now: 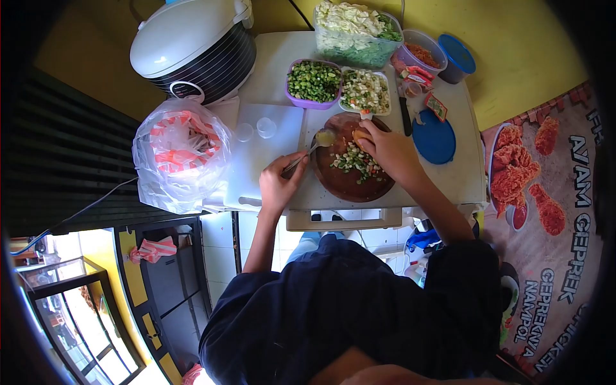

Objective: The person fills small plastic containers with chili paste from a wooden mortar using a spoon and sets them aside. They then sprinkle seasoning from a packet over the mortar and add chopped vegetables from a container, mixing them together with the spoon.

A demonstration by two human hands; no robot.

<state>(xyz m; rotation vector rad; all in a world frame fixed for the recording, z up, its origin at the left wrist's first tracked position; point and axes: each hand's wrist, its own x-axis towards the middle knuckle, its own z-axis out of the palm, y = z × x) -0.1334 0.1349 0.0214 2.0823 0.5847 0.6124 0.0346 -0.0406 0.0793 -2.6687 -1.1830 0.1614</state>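
Observation:
My left hand (281,181) is closed round the handle of a metal spoon (325,138). A pale yellowish lump, blurred, lies in the spoon's bowl, which hangs over the left rim of a round brown board or shallow dish (337,181). Over that dish's upper right, my right hand (388,146) is closed on a small orange-brown piece (360,136), probably food; its kind is not clear. Chopped green and white vegetables (357,162) lie in the dish below my right fingers. Beyond it stand a purple tub of chopped greens (314,82) and a white tub of chopped pale vegetables (366,91).
A knife (405,116) and a blue lid (434,136) lie to the right. Farther back are a cabbage container (357,51) and a tub of orange shreds (423,52). Small clear cups (265,127), a plastic bag (183,154) and a rice cooker (192,48) are left.

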